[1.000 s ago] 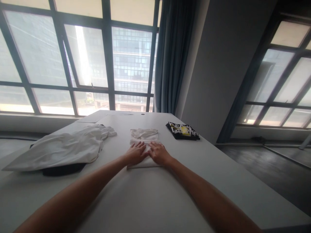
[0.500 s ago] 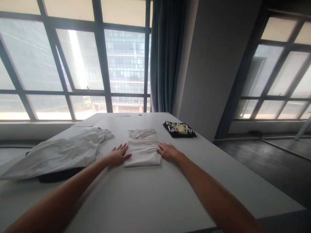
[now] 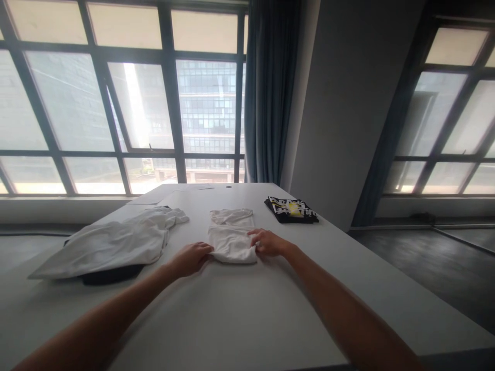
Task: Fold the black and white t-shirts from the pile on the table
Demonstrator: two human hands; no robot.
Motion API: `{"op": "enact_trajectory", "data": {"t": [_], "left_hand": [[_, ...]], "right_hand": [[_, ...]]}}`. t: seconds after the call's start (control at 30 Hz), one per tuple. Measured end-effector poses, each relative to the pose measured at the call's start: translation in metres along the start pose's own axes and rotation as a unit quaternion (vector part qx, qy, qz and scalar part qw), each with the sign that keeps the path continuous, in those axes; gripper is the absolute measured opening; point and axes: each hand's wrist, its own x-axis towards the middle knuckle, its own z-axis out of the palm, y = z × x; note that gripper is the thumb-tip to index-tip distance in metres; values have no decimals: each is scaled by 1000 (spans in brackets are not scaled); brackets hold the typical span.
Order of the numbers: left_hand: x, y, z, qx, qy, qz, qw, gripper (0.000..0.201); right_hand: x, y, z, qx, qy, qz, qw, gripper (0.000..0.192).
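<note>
A cream folded garment [image 3: 232, 239] lies flat in the middle of the white table [image 3: 240, 314]. My left hand [image 3: 192, 257] pinches its near left corner, and the cloth is lifted and bunched a little there. My right hand [image 3: 267, 242] grips the near right edge of the same garment, fingers curled onto the fabric. Both forearms reach out from the bottom of the view.
A loose white garment [image 3: 112, 242] lies spread at the left over a dark one [image 3: 110, 274]. A folded black shirt with a white and yellow print [image 3: 292, 209] sits at the far right. Papers [image 3: 154, 196] lie at the far edge, with windows and a curtain behind.
My hands went from pressing the middle of the folded garment, out to its sides, and now close on its near corners. The near edge has lifted and wrinkled.
</note>
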Motion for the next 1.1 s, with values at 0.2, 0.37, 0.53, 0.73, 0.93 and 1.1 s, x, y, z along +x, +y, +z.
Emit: {"op": "enact_trajectory", "data": {"t": [0.2,0.37,0.53,0.73,0.93,1.1], "left_hand": [[5,18,-46,-166,-33,-4,986,48],[52,0,-67,-324,77,-60,941,49],[80,-28,-28,-313,151,-297,890,55],[62,-31,11,-247,83,-254,931,68],[62,-31,0,-209,174,-176,946,36],[64,-34,0,-146,166,-214,951,48]], "right_hand": [[-5,9,-22,284,-139,28,948,22],[3,7,-24,407,89,42,908,36],[15,8,-3,376,160,198,891,40],[21,11,21,183,157,161,957,51],[24,-10,22,100,233,101,962,19],[21,-14,18,23,319,65,945,27]]}}
